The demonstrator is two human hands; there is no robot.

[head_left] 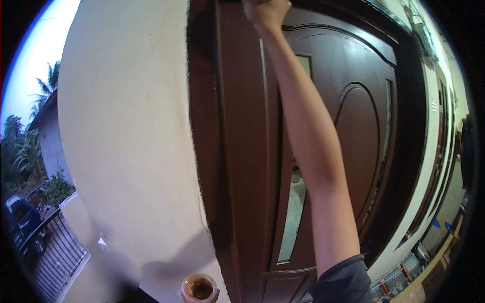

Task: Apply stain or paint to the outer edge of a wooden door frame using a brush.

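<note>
Low in the view, my left hand [216, 296] is wrapped round a small cup [191, 284] with a round rim. Brown liquid coats its inside and pools at the bottom. My right arm, in a dark sleeve, stretches up across a dark brown wooden door [356, 116]. At the upper edge my right hand [268, 12] is closed, near the top of the brown door frame [242, 101]. The picture's edge cuts off its fingers, so what it grips is hidden. The door has raised curved mouldings and narrow glass panes.
A cream wall [126, 116] adjoins the frame on the left. Beyond it are a metal fence [58, 252], a dark vehicle [25, 217] and trees. On the right, a pale wall runs back past another brown frame, with assorted items along its lower part.
</note>
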